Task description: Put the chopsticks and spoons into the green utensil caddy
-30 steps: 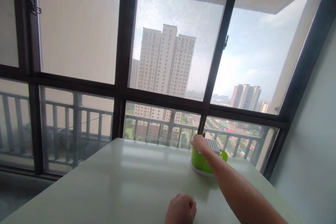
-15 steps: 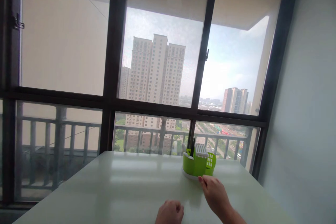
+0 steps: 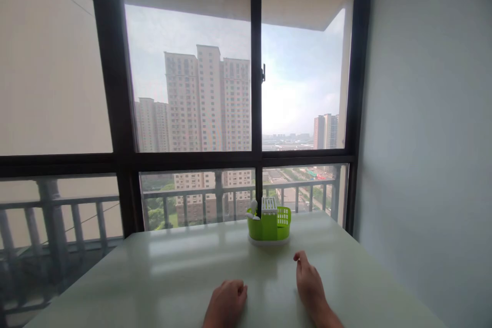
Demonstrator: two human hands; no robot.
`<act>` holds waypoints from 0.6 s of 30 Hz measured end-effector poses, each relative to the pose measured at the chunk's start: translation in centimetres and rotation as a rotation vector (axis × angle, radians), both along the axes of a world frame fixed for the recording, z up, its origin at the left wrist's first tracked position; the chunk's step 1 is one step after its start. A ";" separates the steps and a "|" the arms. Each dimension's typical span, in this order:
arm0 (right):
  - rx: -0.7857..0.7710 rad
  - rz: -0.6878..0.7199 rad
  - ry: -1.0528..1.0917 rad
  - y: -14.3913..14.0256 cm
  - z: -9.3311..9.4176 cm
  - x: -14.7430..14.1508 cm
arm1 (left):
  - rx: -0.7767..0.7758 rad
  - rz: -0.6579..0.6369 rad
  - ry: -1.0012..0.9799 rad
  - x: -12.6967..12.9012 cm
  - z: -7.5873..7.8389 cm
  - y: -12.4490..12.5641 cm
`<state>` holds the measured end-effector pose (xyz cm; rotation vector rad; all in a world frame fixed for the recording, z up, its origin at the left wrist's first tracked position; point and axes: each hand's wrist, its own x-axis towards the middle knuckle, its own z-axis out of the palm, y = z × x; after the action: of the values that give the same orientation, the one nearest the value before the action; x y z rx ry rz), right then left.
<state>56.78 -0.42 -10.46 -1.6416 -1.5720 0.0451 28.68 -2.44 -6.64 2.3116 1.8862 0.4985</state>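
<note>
My left hand rests low in the view on the pale table, curled into a fist with nothing visible in it. To its right, my right hand is over the tabletop, its forefinger partly stretched out and bent leftward. The other fingers of that hand are mostly hidden, and no object shows in it. Beyond both hands stands a green utensil caddy with a white base and a white slotted top. A white spoon sticks up from its left compartment. Neither hand touches the caddy.
The glossy pale table reaches to a dark-framed window. A plain wall rises on the right. Outside the glass are a balcony railing and tall buildings.
The view has turned right and levelled. My right hand has drawn back from the caddy's base, and its forefinger has come out of the fist. My left hand stays closed.
</note>
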 end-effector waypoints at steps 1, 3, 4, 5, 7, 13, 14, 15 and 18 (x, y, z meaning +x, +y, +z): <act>0.008 -0.003 0.016 0.0 0.0 0.0 | 0.004 0.001 0.006 0.0 0.0 0.0; 0.025 0.006 0.045 0.2 0.0 0.0 | 0.009 0.006 0.014 0.0 -0.2 0.1; 0.033 0.018 0.058 0.2 0.0 0.0 | 0.013 0.009 0.015 0.0 -0.3 0.2; 0.041 0.032 0.067 0.3 0.1 -0.1 | 0.017 0.010 0.015 0.0 -0.5 0.3; 0.053 0.052 0.072 0.4 0.2 -0.2 | 0.020 0.011 0.017 -0.1 -0.8 0.6; 0.060 0.046 0.054 0.3 -0.2 -0.3 | -0.006 0.008 0.011 -0.5 -1.5 1.5; 0.073 0.046 0.057 0.1 -0.2 -0.4 | -0.019 0.006 0.009 -0.6 -1.6 1.6; 0.099 0.050 0.057 0.0 -0.2 -0.6 | -0.033 0.004 0.010 -0.6 -1.6 1.8; 0.216 0.087 0.003 -0.2 1.0 -1.7 | -0.074 0.008 0.007 -0.6 -1.7 2.3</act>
<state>55.11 -0.62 -9.42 -1.4051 -1.5869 -0.0736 28.11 -0.17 -8.30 2.2634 1.8843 0.4148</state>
